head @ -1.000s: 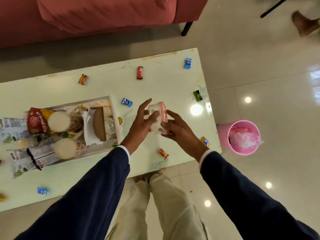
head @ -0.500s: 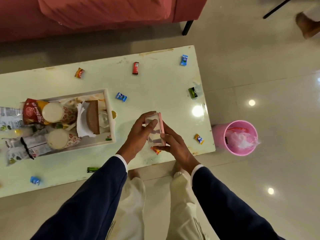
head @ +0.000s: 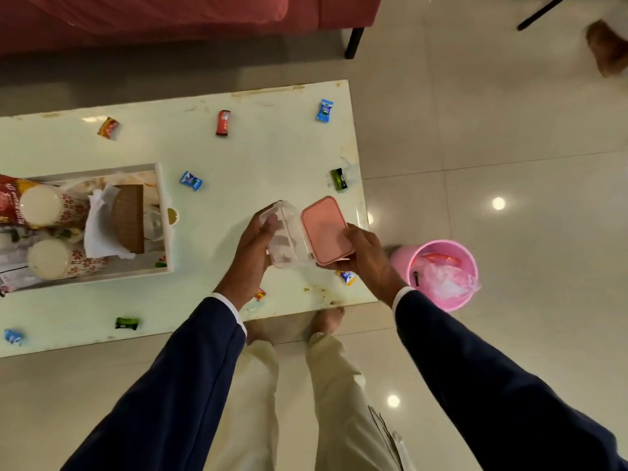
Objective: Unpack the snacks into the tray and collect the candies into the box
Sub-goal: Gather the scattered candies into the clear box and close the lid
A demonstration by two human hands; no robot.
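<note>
My left hand [head: 253, 248] grips a small clear plastic box [head: 288, 239] above the table's right end. My right hand [head: 365, 258] holds its pink lid [head: 324, 229], swung open to the right and still touching the box's edge. Wrapped candies lie scattered on the pale table [head: 258, 158]: a red one [head: 223, 123], a blue one [head: 324, 110], another blue [head: 191, 180], a green one [head: 338, 179], a yellow-blue one [head: 346, 277] and a green one [head: 126, 323]. The white tray [head: 163, 212] at left holds snack packs and two cups.
A pink bin [head: 438, 275] with a plastic bag inside stands on the floor just right of the table. A red sofa [head: 170, 18] runs along the far side. My legs and feet are at the table's near edge.
The box was shut between both hands; now the pink lid is swung open to the right. The view has shifted slightly left and down.
</note>
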